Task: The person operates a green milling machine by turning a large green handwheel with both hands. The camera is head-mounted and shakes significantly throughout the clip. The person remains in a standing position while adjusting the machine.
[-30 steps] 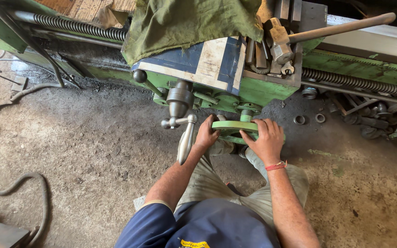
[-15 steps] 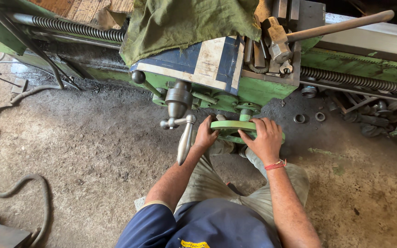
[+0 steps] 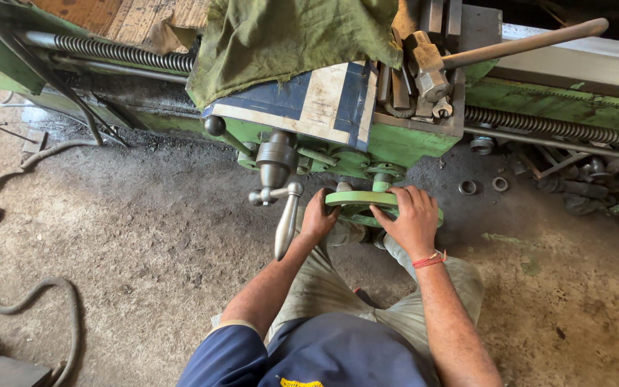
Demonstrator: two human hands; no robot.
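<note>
Both hands grip the green handwheel (image 3: 367,200) low on the front of the lathe: left hand (image 3: 319,217) curled over its near-left rim, right hand (image 3: 413,218) with fingers closed over the right rim. Just left hangs a steel lever (image 3: 286,223). Farther back, an olive cloth (image 3: 288,39) drapes the carriage

One flattened carton (image 3: 317,100) on the lathe carriage, 12 o'clock of the hands: rectangular, navy panels with cream bands. No labels, signs or screens visible.
</note>
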